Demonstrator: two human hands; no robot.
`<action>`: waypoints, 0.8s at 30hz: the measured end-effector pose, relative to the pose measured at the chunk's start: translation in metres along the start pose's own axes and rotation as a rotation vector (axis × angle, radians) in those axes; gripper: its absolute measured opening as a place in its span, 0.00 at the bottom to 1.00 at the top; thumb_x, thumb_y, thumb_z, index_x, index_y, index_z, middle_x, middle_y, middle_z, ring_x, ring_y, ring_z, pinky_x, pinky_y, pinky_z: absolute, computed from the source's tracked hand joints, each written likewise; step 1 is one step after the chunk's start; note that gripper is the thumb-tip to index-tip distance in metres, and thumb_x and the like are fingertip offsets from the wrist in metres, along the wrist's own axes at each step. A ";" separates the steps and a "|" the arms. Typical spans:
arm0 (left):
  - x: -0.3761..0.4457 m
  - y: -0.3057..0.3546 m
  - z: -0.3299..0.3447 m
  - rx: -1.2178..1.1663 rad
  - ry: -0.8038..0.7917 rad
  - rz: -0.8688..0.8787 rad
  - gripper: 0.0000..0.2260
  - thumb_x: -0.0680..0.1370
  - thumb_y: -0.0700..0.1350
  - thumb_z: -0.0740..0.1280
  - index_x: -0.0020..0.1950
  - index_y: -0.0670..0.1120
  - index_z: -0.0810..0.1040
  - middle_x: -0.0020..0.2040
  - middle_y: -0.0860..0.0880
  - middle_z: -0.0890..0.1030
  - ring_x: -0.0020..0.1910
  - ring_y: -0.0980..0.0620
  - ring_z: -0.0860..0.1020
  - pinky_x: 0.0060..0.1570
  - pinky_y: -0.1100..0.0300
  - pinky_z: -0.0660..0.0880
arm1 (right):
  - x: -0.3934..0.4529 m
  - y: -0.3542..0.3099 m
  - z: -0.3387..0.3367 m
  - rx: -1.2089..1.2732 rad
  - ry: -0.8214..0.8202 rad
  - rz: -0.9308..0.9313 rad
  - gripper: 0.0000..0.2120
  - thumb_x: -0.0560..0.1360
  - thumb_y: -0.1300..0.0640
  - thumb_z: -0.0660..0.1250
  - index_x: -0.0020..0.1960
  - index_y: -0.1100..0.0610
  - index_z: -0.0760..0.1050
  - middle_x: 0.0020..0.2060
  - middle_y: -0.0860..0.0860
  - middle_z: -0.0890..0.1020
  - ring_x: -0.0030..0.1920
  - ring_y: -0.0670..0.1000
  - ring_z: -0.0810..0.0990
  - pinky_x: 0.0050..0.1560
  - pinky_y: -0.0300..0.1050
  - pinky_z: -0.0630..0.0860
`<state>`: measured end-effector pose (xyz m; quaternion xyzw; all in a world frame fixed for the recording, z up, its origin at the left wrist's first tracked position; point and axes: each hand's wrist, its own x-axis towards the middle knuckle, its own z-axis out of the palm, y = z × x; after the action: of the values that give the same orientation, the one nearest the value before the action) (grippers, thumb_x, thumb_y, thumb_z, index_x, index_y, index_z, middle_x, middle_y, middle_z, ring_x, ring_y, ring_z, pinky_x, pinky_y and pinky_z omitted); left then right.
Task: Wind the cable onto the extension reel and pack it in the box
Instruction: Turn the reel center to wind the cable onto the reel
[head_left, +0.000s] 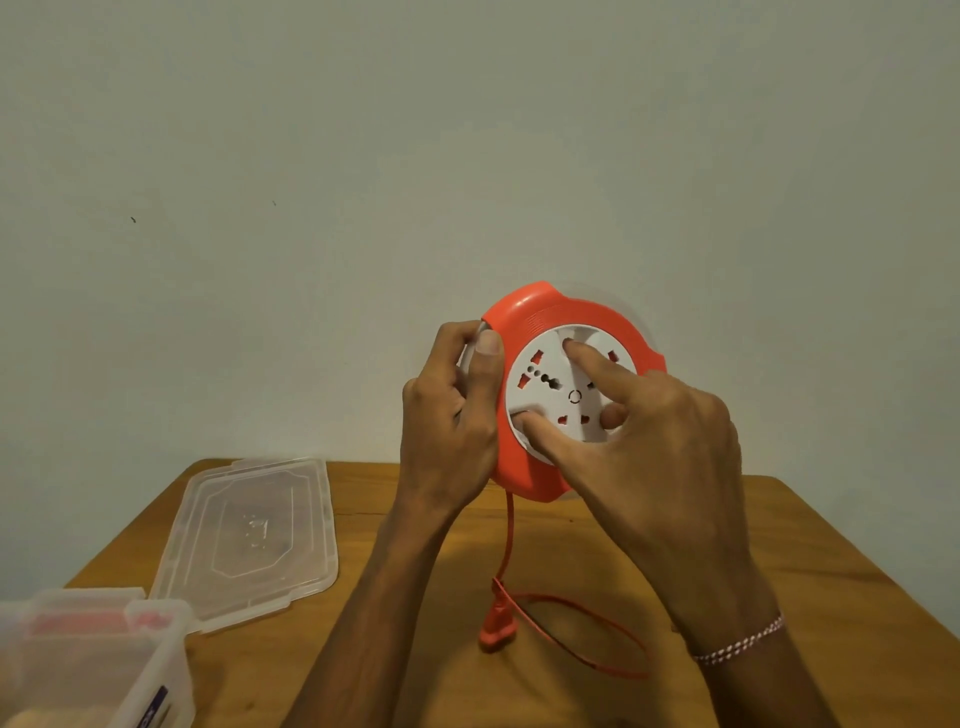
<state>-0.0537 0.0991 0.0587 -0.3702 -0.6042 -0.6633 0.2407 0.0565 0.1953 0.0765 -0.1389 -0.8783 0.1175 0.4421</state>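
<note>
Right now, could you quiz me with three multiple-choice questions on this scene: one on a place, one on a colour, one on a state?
1. Where does the clear lid lie?
A. on the box
B. flat on the table
C. under the reel

2. What colour is the reel casing?
A. orange-red
B. blue
C. black

3. How is the cable?
A. fully wound
B. partly loose, plug on the table
C. cut

Answers: 1 B, the lid lies beside the open box. 2 A, the casing rings a white socket face. 3 B, cable hangs from the reel held up by the left hand and right hand.
</note>
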 end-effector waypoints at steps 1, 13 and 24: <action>0.000 0.000 -0.001 -0.020 0.009 -0.013 0.08 0.82 0.51 0.57 0.60 0.53 0.71 0.47 0.70 0.80 0.45 0.62 0.83 0.36 0.71 0.78 | 0.002 0.001 -0.001 -0.011 -0.009 -0.028 0.36 0.67 0.30 0.64 0.71 0.46 0.70 0.53 0.54 0.83 0.48 0.53 0.80 0.49 0.50 0.80; 0.002 0.006 -0.004 -0.072 0.000 0.004 0.06 0.82 0.51 0.57 0.57 0.58 0.71 0.46 0.70 0.80 0.45 0.62 0.83 0.36 0.72 0.78 | 0.004 0.003 -0.008 -0.119 -0.106 -0.332 0.28 0.55 0.61 0.84 0.53 0.47 0.83 0.63 0.57 0.77 0.60 0.64 0.72 0.49 0.60 0.77; 0.003 0.002 -0.009 -0.071 0.006 -0.004 0.06 0.82 0.51 0.57 0.56 0.57 0.72 0.47 0.68 0.81 0.45 0.61 0.84 0.36 0.70 0.78 | -0.004 -0.005 -0.003 -0.208 -0.085 -0.215 0.37 0.61 0.54 0.81 0.67 0.43 0.74 0.62 0.60 0.75 0.59 0.63 0.72 0.49 0.57 0.77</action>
<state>-0.0558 0.0907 0.0627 -0.3753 -0.5803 -0.6860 0.2277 0.0601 0.1894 0.0770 -0.0838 -0.9134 -0.0162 0.3981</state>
